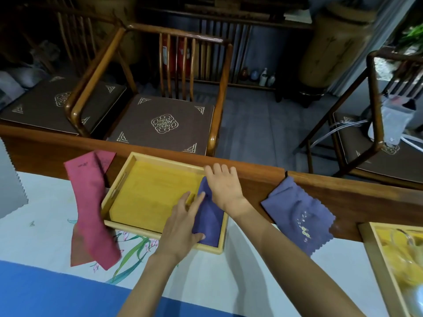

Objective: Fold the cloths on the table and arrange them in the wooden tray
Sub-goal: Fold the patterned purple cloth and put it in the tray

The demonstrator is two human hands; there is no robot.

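Two hands lie flat on a folded purple cloth, which sits along the right side of the wooden tray. The left hand presses its near left edge with straight, spread fingers, gripping nothing. The right hand rests palm down over the far end, fingers loosely extended toward the tray's far rim. A pink cloth lies against the tray's left side, and another purple cloth lies to the right on the table.
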